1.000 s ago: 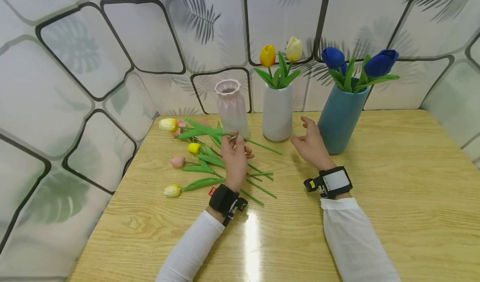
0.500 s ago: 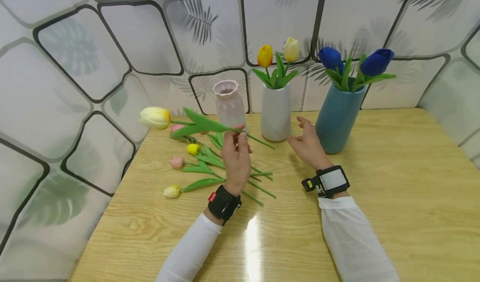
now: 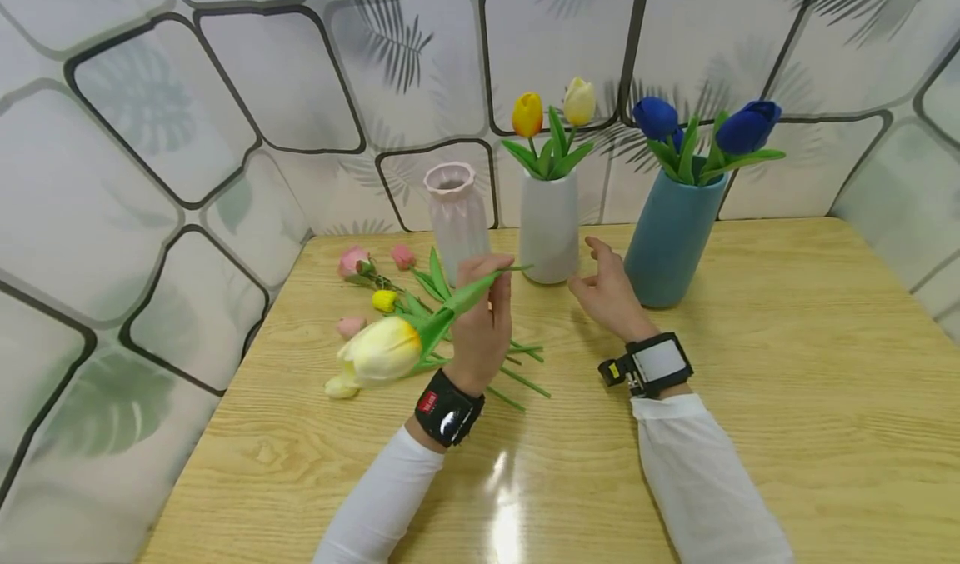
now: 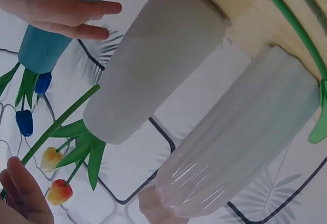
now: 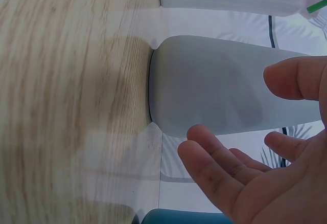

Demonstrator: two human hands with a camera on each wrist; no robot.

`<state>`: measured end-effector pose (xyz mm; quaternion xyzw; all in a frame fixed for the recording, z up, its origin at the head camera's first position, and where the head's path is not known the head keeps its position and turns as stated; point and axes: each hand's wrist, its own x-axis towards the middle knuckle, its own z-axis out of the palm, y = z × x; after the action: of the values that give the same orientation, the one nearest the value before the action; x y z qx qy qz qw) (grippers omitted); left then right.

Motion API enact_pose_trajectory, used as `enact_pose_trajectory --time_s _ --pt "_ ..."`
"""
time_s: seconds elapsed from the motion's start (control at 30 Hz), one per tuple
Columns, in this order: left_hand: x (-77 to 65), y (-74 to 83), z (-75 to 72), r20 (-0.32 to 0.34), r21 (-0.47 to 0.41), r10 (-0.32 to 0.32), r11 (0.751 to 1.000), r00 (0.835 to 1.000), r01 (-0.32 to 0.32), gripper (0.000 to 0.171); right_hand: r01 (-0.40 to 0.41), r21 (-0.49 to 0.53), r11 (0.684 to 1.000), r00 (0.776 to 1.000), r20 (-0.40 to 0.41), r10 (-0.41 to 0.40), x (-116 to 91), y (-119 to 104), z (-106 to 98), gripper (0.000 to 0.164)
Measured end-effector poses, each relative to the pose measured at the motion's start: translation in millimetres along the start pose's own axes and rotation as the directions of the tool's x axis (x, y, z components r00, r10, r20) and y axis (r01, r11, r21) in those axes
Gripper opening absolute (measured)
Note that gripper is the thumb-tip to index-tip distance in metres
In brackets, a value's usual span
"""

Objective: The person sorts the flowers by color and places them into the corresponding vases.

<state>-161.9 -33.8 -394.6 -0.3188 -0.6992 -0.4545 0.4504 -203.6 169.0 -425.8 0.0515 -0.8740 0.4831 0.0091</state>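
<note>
My left hand (image 3: 482,331) pinches the stem of a pale yellow tulip (image 3: 381,349), its bloom hanging toward me and its leaves crossing the hand. In the left wrist view the green stem (image 4: 61,115) rises from the fingertips toward the white vase (image 4: 158,60). That vase (image 3: 550,231) holds a yellow-orange and a cream tulip. Between it and the blue vase (image 3: 675,239), my right hand (image 3: 611,301) hovers with relaxed, spread fingers and nothing in them; the right wrist view shows the fingers (image 5: 214,168) close to the white vase. A pinkish ribbed vase (image 3: 456,214) without flowers stands behind my left hand.
Several loose flowers lie at left on the wooden table (image 3: 585,481), among them a pink rose (image 3: 354,262), a small yellow tulip (image 3: 385,301) and a pink tulip (image 3: 351,326). Blue tulips (image 3: 748,127) stand in the blue vase. A patterned wall (image 3: 420,47) backs the table.
My left hand has lifted the pale yellow tulip off the pile and turned it, so the bloom swings from far left toward me and the stem end points right. The right hand stays nearly still.
</note>
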Motion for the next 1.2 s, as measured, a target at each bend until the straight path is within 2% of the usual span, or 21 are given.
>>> enact_pose_trajectory --time_s 0.1,0.17,0.33,0.43,0.53,0.63,0.73,0.83,0.9,0.97,1.07,1.13,1.2 --pt "1.5 2.4 -0.1 0.012 0.016 -0.005 1.000 1.000 0.005 0.018 -0.011 0.001 1.000 1.000 0.006 0.011 0 -1 0 0.072" --pt "3.2 3.2 0.9 -0.007 0.034 -0.005 0.999 1.000 0.005 0.018 -0.016 0.002 1.000 1.000 0.009 0.016 1 -1 0 0.072" --pt "9.8 3.1 6.4 -0.087 0.052 0.047 0.998 0.995 -0.042 0.018 -0.009 0.014 1.000 1.000 0.009 0.009 1 0 0 0.072" --pt "17.5 3.0 8.6 -0.100 0.050 0.089 0.995 0.991 -0.084 0.016 -0.006 0.013 1.000 1.000 0.010 0.006 -1 0 1 0.072" --pt "32.5 3.7 9.7 -0.092 0.070 0.142 0.988 0.986 -0.136 0.016 -0.005 0.010 1.000 1.000 0.005 0.005 -1 1 1 0.072" --pt "53.3 3.8 11.2 -0.090 0.092 0.207 0.976 0.974 -0.199 0.016 0.002 0.009 1.000 1.000 -0.001 -0.002 -2 1 0 0.072" --pt "72.6 4.7 13.3 -0.095 0.104 0.232 0.970 0.968 -0.222 0.016 0.006 0.011 1.000 1.000 -0.004 -0.006 -2 -1 -1 0.072" --pt "85.0 1.1 17.5 -0.053 0.082 0.193 0.979 0.980 -0.188 0.017 0.008 0.013 1.000 1.000 -0.001 -0.008 -2 -2 -1 0.072" --pt "90.1 -4.0 21.3 0.004 0.076 0.146 0.986 0.989 -0.146 0.018 0.009 0.016 1.000 1.000 0.003 -0.009 -3 -2 -1 0.072" --pt "92.6 -9.9 24.4 0.084 0.069 0.097 0.992 0.992 -0.103 0.020 0.014 0.018 1.000 1.000 0.009 -0.014 -3 -3 -1 0.072" --pt "94.3 -17.0 27.8 0.202 0.073 0.023 0.997 0.979 -0.039 0.023 0.022 0.022 1.000 1.000 0.014 -0.022 -3 -2 0 0.071" --pt "94.5 -19.6 29.6 0.234 0.102 -0.031 0.995 0.972 0.007 0.025 0.027 0.023 0.999 0.999 0.016 -0.027 -3 -2 0 0.071" --pt "95.1 -20.8 31.2 0.249 0.185 -0.085 0.982 0.965 0.039 0.026 0.026 0.021 0.999 0.999 0.019 -0.026 -3 -2 1 0.071"
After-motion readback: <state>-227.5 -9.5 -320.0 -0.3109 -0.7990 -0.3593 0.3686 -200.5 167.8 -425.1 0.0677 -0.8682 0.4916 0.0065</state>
